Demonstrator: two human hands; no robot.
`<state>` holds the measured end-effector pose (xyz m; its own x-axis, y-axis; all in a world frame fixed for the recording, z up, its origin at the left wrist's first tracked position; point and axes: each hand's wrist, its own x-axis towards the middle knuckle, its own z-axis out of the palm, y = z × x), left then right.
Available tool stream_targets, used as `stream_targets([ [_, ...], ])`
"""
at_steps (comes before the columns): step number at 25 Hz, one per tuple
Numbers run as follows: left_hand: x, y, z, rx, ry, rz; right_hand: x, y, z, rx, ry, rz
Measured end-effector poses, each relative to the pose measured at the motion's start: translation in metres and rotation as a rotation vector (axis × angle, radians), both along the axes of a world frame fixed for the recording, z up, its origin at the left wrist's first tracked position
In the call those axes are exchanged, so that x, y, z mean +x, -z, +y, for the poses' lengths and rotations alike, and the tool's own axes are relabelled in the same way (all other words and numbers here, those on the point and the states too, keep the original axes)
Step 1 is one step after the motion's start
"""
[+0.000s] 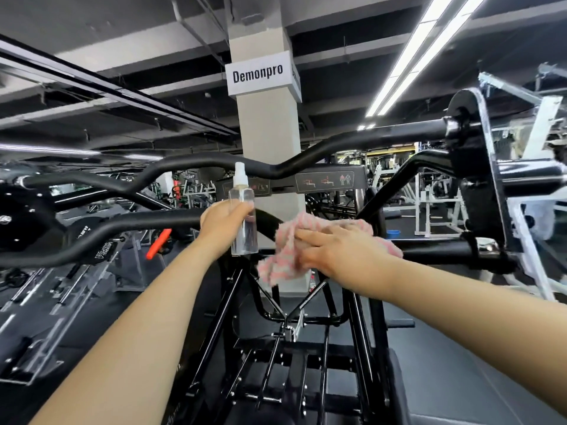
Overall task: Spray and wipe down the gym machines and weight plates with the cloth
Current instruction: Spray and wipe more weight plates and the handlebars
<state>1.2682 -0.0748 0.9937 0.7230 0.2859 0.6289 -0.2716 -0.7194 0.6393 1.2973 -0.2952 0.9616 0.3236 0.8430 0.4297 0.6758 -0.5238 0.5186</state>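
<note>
My left hand (221, 223) grips a clear spray bottle (244, 220) upright, its white nozzle pointing up, just in front of the near padded black bar (122, 233) of the gym machine. My right hand (334, 251) lies flat with straight fingers on a pink-and-white cloth (283, 259), pressing it onto that same bar to the right of the bottle. Part of the cloth hangs below the bar. A second padded bar (337, 150) curves across behind. A black weight plate (474, 167) sits on the sleeve at the right end.
The machine's black frame (276, 342) fills the space below my arms. A concrete pillar (270, 142) with a sign stands straight ahead. Another black plate (21, 219) is at far left. White racks (435, 210) stand at the right, more machines behind.
</note>
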Motion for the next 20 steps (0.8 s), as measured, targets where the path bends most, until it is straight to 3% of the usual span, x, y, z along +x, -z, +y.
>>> stream_targets([
  [4,0.000,-0.002,0.001,-0.008,-0.009,0.000,0.011,0.023,-0.061,0.070,-0.117,-0.240],
  [10,-0.005,-0.003,-0.008,0.043,-0.004,0.030,0.005,0.045,-0.121,0.055,0.222,-0.322],
  [13,-0.014,-0.008,-0.012,-0.034,0.054,0.109,-0.028,0.041,-0.108,0.341,0.284,0.064],
  [16,-0.024,-0.009,-0.009,-0.131,0.049,0.108,-0.047,0.020,-0.059,0.507,0.113,0.575],
  [18,-0.034,-0.007,-0.001,-0.221,0.041,0.066,-0.043,0.003,-0.020,0.709,-0.163,0.637],
  [20,-0.051,-0.005,0.010,-0.295,0.011,0.045,-0.030,-0.019,0.017,0.821,-0.305,0.549],
])
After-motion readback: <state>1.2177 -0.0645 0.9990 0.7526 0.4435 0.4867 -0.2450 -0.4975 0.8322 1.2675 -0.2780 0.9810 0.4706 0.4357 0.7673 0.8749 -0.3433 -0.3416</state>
